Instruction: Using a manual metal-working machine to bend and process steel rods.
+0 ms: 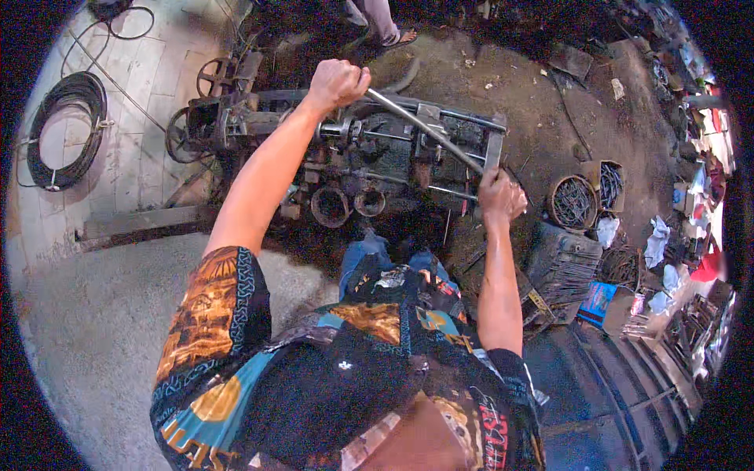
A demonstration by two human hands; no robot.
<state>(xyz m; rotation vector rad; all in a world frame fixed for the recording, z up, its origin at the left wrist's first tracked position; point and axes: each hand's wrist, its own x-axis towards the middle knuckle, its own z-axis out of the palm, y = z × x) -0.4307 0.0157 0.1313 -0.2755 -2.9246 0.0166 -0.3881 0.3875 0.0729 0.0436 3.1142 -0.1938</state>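
My left hand (339,82) is closed around the far end of a long metal rod (428,132). Lower and to the right, my right hand (503,194) grips the rod's other end in a fist. The rod slants across the top of a dark, greasy machine (267,125) with wheels at its left end and bright parallel bars. My right fist is beside the flat upright end plate (494,147) of the machine's frame; whether it touches the plate cannot be made out. Two round open cans (330,206) stand at the machine's near side.
A coil of black cable (96,133) lies on pale tiles at the left. At right are a round basket of metal pieces (572,202), a box of rods (610,186), a pile of rods (567,263) and a blue box (598,304). Another person's sandalled foot (406,37) is beyond the machine.
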